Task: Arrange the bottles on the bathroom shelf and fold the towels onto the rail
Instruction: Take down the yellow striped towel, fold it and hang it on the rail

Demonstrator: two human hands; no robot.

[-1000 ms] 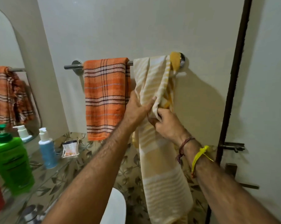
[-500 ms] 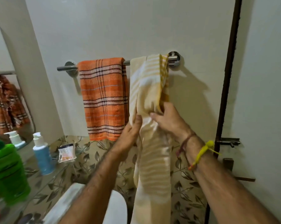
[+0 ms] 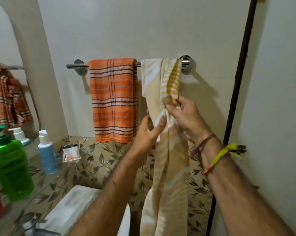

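Currently yellow towel draped bunched over rail, long end hanging. Right hand pinches striped edge, left hand grips fold just beside it, likely to spread cloth flat. Orange towel crowds rail on left. Bottles on shelf.

Orange cotton towel on the chrome rail: orange ground, plaid of dark brown and white stripes. Cream woven towel, right of the orange towel: pale cream with white bands, one fold striped mustard yellow and white. Green plastic pump bottle, lower left of the rail: bright green, darker green cap. Blue plastic bottle: light blue body, white pump. Wall tiles below the rail: beige with brown leaf print.
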